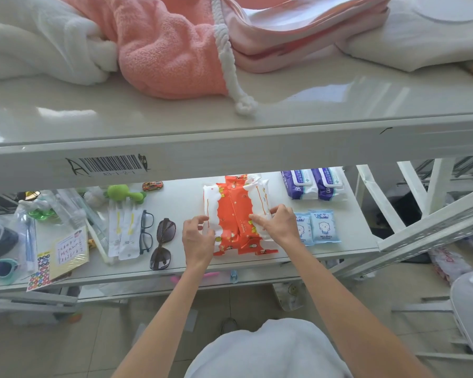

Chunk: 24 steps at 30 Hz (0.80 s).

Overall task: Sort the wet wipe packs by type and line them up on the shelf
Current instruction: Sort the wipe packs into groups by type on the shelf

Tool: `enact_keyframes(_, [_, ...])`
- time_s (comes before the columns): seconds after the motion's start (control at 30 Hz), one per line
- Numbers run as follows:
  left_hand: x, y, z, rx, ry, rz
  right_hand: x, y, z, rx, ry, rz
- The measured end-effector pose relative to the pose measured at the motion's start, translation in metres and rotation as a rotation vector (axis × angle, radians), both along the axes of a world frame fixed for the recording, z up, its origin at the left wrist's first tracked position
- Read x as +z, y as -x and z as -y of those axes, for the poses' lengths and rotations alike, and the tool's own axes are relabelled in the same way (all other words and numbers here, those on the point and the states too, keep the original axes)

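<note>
Orange packs (234, 214) of wet wipes lie side by side, touching, in the middle of the shelf (183, 199), their long sides running front to back. The left hand (198, 237) has its fingers (202, 221) curled round the left edge of the group. The right hand (277, 223) is bent over the right edge, with its fingertips on the top of the wrapper, so both hands grip the group from opposite sides. At the rear right stand the purple packs (314, 184), two together. In front of them, just beside the right hand, lie the small blue packs (316, 227), also paired. The three types thus appear already separated, and the step in hand is judged to be squaring up the orange group. The next move calls for even pressure from both sides to bring the pack ends flush, without skewing the group toward the sunglasses (163, 242) on the left or nudging the blue pair out of its row.
</note>
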State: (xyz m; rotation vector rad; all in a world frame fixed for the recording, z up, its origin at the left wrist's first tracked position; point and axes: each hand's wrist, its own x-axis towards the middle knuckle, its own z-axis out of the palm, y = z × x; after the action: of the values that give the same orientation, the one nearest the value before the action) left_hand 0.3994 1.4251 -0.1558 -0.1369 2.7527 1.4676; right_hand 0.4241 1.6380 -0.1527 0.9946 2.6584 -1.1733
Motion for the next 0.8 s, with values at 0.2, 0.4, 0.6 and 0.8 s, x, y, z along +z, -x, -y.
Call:
enact_keyframes(0.2, [0.019,0.011,-0.004,-0.247,0.129,-0.171,0.027,0.014,-0.022,0.094,0.025,0.033])
enact_keyframes(0.4, [0.087,0.053,-0.019,-0.705,0.397,-0.406,0.101,0.032,-0.049,0.441,0.191,-0.095])
enact_keyframes(0.6, [0.095,0.075,-0.006,-0.612,0.179,0.149,0.108,0.045,-0.028,0.222,0.313,-0.258])
enact_keyframes(0.8, [0.036,0.049,0.001,-0.035,-0.094,0.366,0.033,0.010,-0.022,-0.035,0.148,0.053])
